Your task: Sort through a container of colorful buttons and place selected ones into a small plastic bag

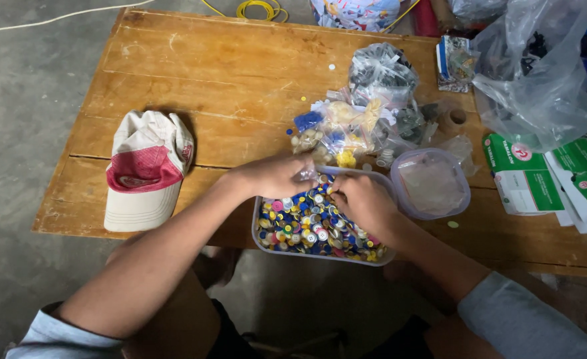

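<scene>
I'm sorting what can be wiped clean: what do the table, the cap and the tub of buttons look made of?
Table: bare, worn wood, with visible grain and plank seams.
Cap: cloth, soft and creased, likely cotton.
Tub: translucent plastic, probably, with a matte look.

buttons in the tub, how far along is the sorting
Done: several small bags of like-coloured pieces already lie packed on the wooden table. In hand: the left hand pinches a small clear bag while the right hand picks in the tub. Left: the mixed buttons fill most of the tub, so much remains.
</scene>
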